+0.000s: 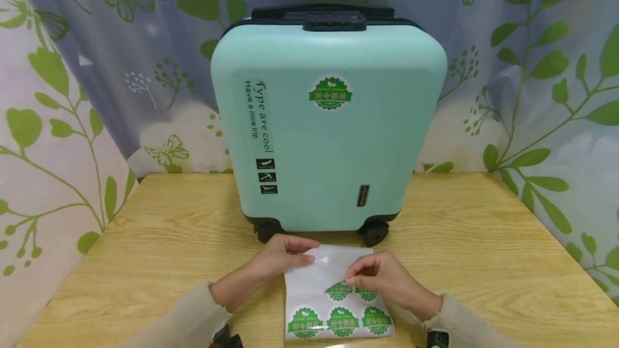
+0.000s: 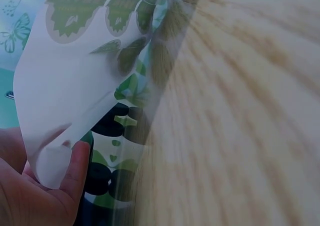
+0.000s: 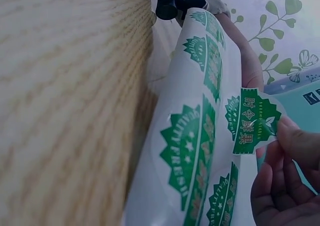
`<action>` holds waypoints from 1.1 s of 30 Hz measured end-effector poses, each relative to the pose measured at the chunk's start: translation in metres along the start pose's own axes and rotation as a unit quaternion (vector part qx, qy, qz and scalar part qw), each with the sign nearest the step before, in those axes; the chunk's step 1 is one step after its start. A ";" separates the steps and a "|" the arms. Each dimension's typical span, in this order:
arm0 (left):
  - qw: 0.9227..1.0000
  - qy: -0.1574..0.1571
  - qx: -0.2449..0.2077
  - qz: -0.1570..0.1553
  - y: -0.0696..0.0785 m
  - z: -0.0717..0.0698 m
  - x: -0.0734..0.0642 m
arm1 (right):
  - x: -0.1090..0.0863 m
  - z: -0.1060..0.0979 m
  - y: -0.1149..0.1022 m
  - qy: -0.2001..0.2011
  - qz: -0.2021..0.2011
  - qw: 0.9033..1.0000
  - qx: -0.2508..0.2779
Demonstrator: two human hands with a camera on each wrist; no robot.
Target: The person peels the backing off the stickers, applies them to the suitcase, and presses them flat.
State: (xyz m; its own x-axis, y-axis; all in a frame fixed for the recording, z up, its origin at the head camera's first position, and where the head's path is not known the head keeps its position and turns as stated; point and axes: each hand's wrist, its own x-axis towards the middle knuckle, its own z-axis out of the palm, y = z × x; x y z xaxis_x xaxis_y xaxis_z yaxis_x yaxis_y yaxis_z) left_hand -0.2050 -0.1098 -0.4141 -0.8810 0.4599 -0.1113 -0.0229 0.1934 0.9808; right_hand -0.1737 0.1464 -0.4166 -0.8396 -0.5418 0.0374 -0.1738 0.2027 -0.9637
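My left hand (image 1: 276, 258) pinches the top left corner of a white sticker sheet (image 1: 303, 288) between thumb and fingers. In the left wrist view the sheet's corner (image 2: 52, 168) bends in that grip. Thumb and forefinger of my right hand (image 1: 384, 279) pinch the edge of a green round-badge sticker (image 3: 257, 121). That sticker stands partly lifted off the sheet, its lower part against the backing in the right wrist view. Below it on the sheet is a row of matching green stickers (image 1: 342, 321), and one more (image 1: 366, 292) lies beside it, partly behind my right hand.
A mint-green suitcase (image 1: 319, 154) stands upright on the wooden table (image 1: 159, 240), just beyond the sheet. One matching green sticker (image 1: 331, 93) is on its upper front. Black wheels (image 1: 374, 233) sit close to the sheet's far edge. A leaf-patterned curtain (image 1: 159, 63) hangs behind.
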 end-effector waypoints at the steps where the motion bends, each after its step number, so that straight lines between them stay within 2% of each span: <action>1: 1.000 0.000 0.000 0.000 0.000 0.000 0.000 | 0.000 0.000 0.000 -0.001 0.000 1.000 0.000; 17: 1.000 0.001 0.001 0.007 -0.006 0.000 0.002 | -0.001 -0.003 -0.001 -0.014 -0.004 1.000 -0.004; 33: 1.000 -0.001 0.008 0.013 -0.004 -0.003 0.001 | -0.002 -0.005 -0.002 -0.025 -0.021 0.999 -0.001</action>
State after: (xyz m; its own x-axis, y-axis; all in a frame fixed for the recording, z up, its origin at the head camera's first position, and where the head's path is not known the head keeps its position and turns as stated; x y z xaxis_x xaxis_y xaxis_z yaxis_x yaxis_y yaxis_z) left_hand -0.2068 -0.1127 -0.4172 -0.8805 0.4661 -0.0862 0.0077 0.1960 0.9806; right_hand -0.1741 0.1517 -0.4137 -0.8047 -0.5901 0.0653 -0.2100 0.1800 -0.9610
